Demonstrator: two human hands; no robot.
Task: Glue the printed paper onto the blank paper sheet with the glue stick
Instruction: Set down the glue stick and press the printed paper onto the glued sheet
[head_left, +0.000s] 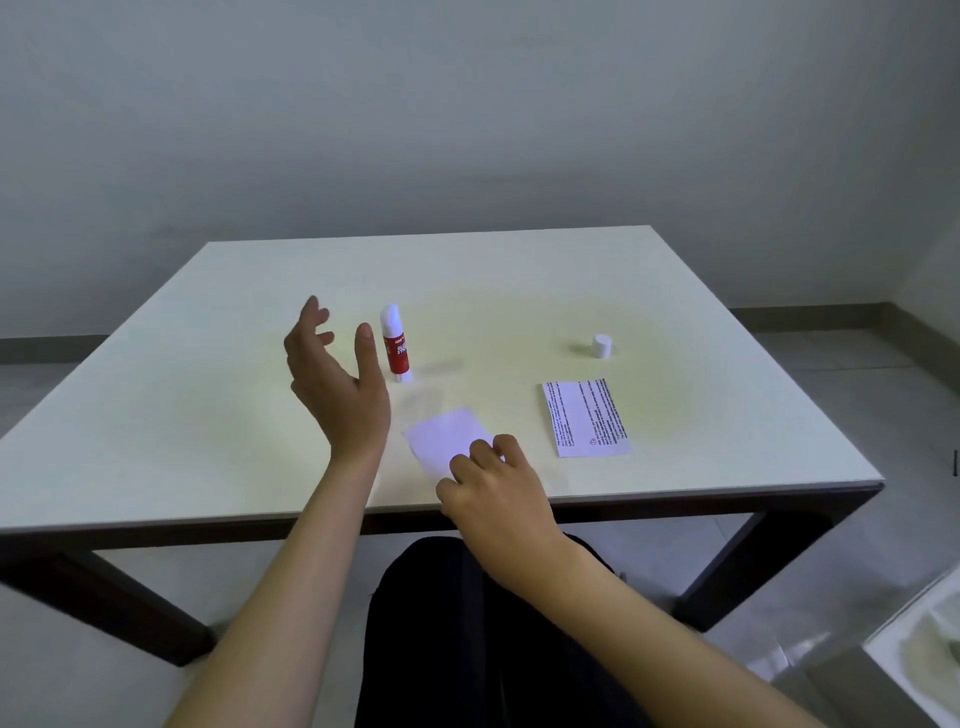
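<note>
Standing glue stick (396, 340) just beside spread left hand (332, 384) | right hand (498, 488) fingertips on blank paper (449, 436)

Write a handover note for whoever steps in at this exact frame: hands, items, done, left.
Left hand: open, raised beside the upright red-and-white glue stick, not touching it.
Right hand: fingers resting on the small blank white paper sheet near the table's front edge.
Printed paper slip lies apart, to the right; small white cylindrical cap stands behind it.
Done: glue stick uncapped.
Left: apply glue, press printed slip onto blank sheet.
</note>
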